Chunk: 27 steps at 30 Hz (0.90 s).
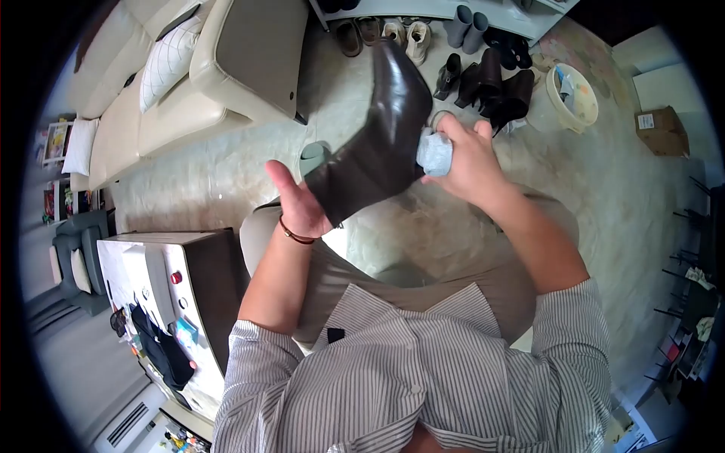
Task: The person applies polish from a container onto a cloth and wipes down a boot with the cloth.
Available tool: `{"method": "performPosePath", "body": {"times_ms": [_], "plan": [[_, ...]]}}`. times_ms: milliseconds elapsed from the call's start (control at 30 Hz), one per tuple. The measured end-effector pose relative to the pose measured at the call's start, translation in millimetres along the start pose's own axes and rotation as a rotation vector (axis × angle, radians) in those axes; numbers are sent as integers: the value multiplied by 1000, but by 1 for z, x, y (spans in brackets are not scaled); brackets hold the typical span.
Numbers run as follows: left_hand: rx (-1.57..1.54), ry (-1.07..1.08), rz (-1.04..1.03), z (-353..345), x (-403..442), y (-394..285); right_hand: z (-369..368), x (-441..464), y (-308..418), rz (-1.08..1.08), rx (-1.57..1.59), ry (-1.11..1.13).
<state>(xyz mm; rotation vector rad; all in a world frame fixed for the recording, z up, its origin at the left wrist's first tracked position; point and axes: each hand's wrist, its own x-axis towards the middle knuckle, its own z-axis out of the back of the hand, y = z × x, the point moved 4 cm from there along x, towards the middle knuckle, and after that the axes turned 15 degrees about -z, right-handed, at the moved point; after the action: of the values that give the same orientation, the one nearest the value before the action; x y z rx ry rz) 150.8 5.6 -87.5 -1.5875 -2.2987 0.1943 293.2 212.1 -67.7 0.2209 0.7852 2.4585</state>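
A dark brown, shiny leather ankle boot (381,140) is held up over my lap, its toe pointing away from me. My left hand (302,208) supports the boot at its shaft opening; the thumb sticks out and the other fingers are hidden by the leather. In my right hand (472,158) is a bunched pale grey-blue cloth (435,153), held against or right beside the heel side of the boot. The fingers of that hand are curled around the cloth. Beneath the boot, a green slipper (313,157) shows on the floor.
Several dark boots (491,83) stand ahead on the right, with grey boots (468,30) and sneakers (411,39) by the white rack (521,19). A white basket (578,98) and cardboard box (661,130) are to the right. A cream sofa (170,98) and a cabinet (189,279) are left.
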Motion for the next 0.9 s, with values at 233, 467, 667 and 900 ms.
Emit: {"method": "performPosePath", "body": {"times_ms": [233,467,667,900], "plan": [[-1,12,15,2,-8,-11,-7,-2,-8,80,54,-149],[76,18,58,12,-12,-14,-4,5,-3,133,12,-92],[-23,20,-109,0,-4,-16,-23,-7,-11,151,81,-343],[-1,-113,-194,-8,-3,-25,-46,-11,-15,213,239,-360]]}}
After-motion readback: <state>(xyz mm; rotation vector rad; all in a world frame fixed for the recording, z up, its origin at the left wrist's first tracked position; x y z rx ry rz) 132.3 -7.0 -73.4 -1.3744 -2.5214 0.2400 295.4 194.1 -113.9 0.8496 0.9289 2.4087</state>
